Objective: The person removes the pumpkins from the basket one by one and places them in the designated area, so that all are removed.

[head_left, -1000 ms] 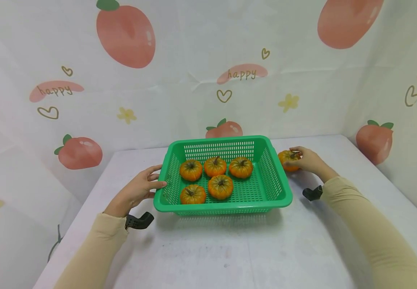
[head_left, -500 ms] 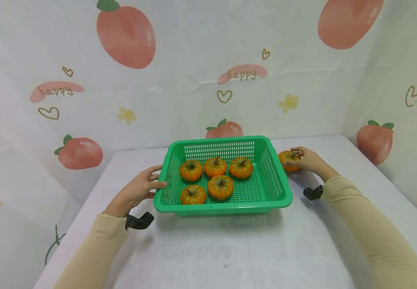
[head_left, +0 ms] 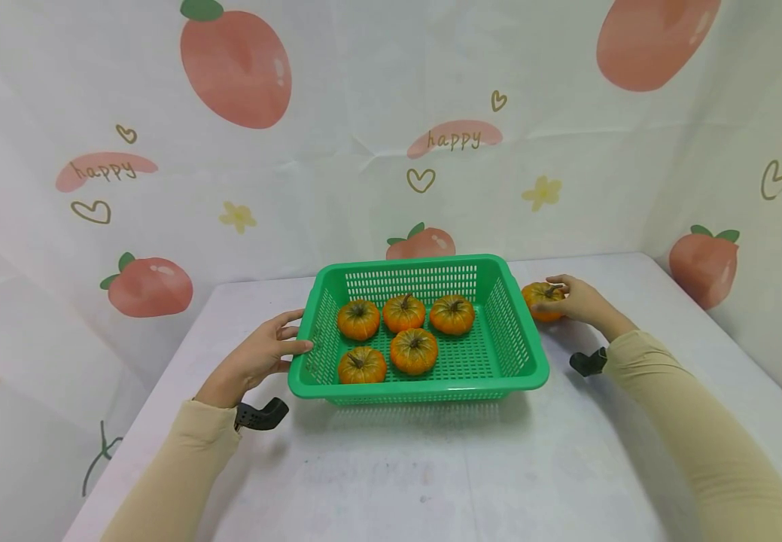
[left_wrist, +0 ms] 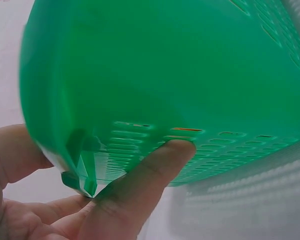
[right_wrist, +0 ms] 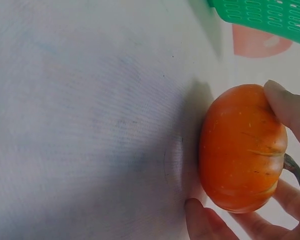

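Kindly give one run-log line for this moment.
left hand: holds green plastic basket | right hand: grips round orange pumpkin outside basket | inside: five pumpkins

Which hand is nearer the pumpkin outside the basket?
Right. The right hand holds that pumpkin; the left hand is across the basket, gripping its opposite end.

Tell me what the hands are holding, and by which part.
The left hand grips the green basket by the rim at its left end. The right hand holds the pumpkin outside the basket by its rounded sides, not the stem.
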